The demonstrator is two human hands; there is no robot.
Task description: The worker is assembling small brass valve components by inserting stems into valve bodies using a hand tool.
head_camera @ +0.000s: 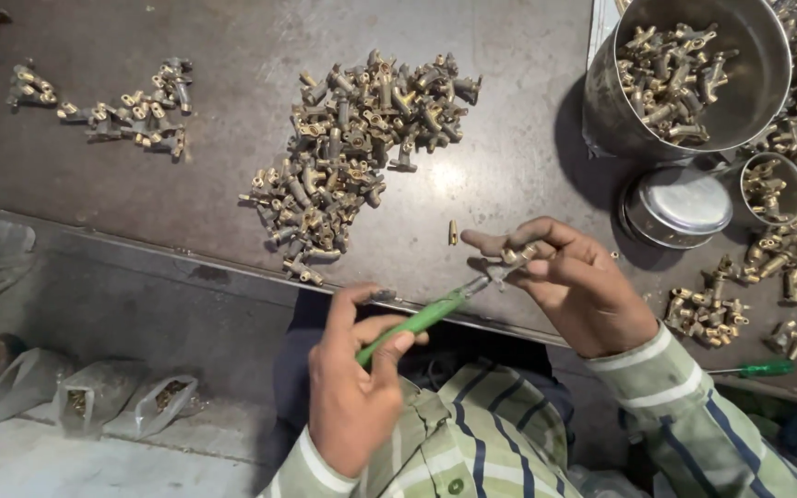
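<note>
My left hand (354, 387) grips a green-handled screwdriver (417, 321) whose tip points up and right into a small brass fitting (513, 257). My right hand (572, 281) pinches that fitting between thumb and fingers, just over the near edge of the dark metal table (509, 111). A large heap of similar brass fittings (352, 148) lies on the table beyond both hands. One small loose brass piece (453, 232) rests just left of my right hand.
A big steel pot (767, 101) at the back right holds more fittings, with a steel lid (677, 203) and a small steel cup (773, 187) beside it. More fittings lie at the far left (131, 111) and right (786, 249). A second green screwdriver (760, 369) lies at the right. Plastic bags (94, 397) sit below left.
</note>
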